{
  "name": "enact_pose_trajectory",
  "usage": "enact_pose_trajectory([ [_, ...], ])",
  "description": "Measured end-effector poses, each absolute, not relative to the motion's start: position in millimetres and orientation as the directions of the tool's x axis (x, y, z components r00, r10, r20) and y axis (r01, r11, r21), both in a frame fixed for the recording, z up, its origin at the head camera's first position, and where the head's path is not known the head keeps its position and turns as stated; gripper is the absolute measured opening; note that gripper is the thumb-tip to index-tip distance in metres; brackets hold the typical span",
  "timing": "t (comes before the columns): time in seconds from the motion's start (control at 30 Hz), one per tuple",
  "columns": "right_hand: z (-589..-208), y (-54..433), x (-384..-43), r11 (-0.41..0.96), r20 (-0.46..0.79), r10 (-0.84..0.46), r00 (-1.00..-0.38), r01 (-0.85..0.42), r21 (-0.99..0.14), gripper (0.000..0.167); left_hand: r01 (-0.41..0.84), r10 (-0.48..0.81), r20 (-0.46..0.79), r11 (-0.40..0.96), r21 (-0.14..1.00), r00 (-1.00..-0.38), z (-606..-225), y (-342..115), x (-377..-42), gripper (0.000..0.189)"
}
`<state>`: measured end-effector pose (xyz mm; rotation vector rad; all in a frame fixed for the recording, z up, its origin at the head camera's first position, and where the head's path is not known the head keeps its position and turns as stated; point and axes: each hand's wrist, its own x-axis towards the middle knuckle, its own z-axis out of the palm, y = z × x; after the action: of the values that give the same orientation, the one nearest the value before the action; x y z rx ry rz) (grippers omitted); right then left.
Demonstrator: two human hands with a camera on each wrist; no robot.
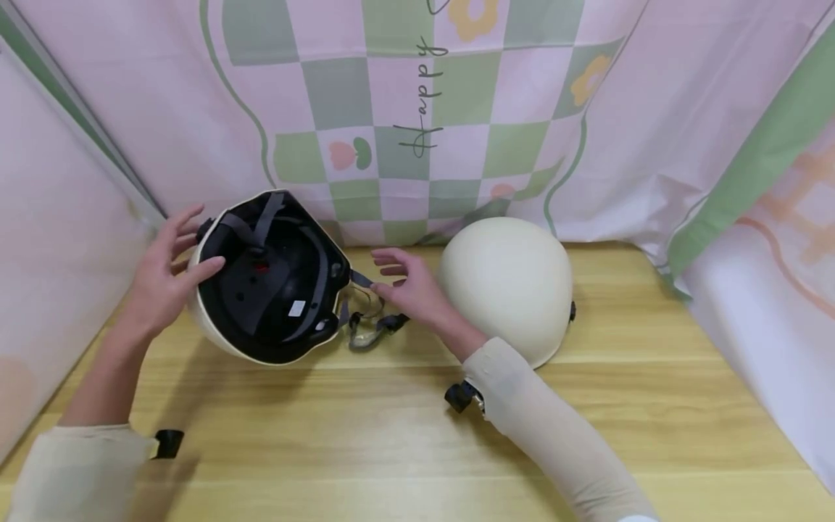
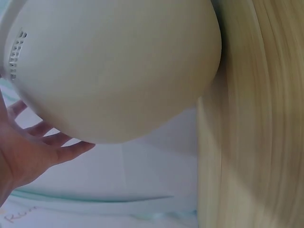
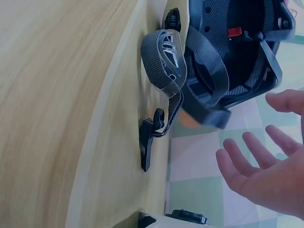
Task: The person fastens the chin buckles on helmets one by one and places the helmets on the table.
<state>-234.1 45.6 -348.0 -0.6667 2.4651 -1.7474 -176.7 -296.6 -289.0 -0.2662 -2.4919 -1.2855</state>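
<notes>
A cream helmet (image 1: 202, 330) lies tipped at the left, its black padded inside facing up. My left hand (image 1: 159, 279) holds its left edge, thumb over the rim and fingers round the back. In the left wrist view those fingers lie against the smooth shell (image 2: 118, 71), which meets the table. Grey chin straps (image 3: 154, 59) trail from the helmet's right side, with a black buckle (image 3: 146, 142) on the wood. My right hand (image 1: 417, 290) hovers by the straps; the right wrist view shows its fingers spread and nothing between them.
A second cream helmet (image 1: 505, 283) sits dome up, just right of my right hand, with a black knob (image 1: 572, 312) on its side. Behind the wooden table (image 1: 365, 442) hangs a checkered curtain (image 1: 398, 87); pale cloth (image 1: 52, 217) borders the left side.
</notes>
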Motion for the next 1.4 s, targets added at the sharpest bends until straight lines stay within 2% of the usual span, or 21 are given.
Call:
enact_pose_trajectory([
  [0.13, -350.8, 47.5, -235.9, 0.294, 0.192, -0.363, -0.912, -0.307, -0.905, 0.054, 0.309, 0.013, 0.37, 0.579, 0.754, -0.929, -293.5, -310.6, -174.9, 0.073],
  [0.37, -353.4, 50.2, -235.3, 0.335, 0.184, -0.379, -0.907, -0.32, -0.886, 0.056, 0.349, 0.005, 0.393, 0.47, 0.811, -0.92, -306.6, -326.8, -173.6, 0.074],
  [0.57, -353.3, 51.4, -236.7, 0.309, 0.136, -0.429, -0.893, -0.286, -0.907, 0.056, 0.296, -0.036, 0.352, 0.469, 0.833, -0.935, -316.8, -332.0, -171.9, 0.071],
  [0.8, -355.6, 53.5, -240.3, 0.385, 0.071, -0.484, -0.872, -0.285, -0.878, 0.052, 0.258, -0.027, 0.275, 0.273, 0.927, -0.961, -333.7, -337.4, -171.7, 0.076],
  [1.2, -354.7, 56.0, -242.8, 0.556, -0.036, -0.543, -0.839, -0.327, -0.764, 0.056, 0.196, -0.03, 0.234, 0.45, 0.871, -0.972, -346.0, -328.4, -169.2, 0.081],
  [1.4, -355.7, 55.2, -243.5, 0.589, -0.039, -0.536, -0.843, -0.341, -0.733, 0.056, 0.168, -0.027, 0.204, 0.46, 0.872, -0.979, -348.3, -319.4, -167.4, 0.08],
])
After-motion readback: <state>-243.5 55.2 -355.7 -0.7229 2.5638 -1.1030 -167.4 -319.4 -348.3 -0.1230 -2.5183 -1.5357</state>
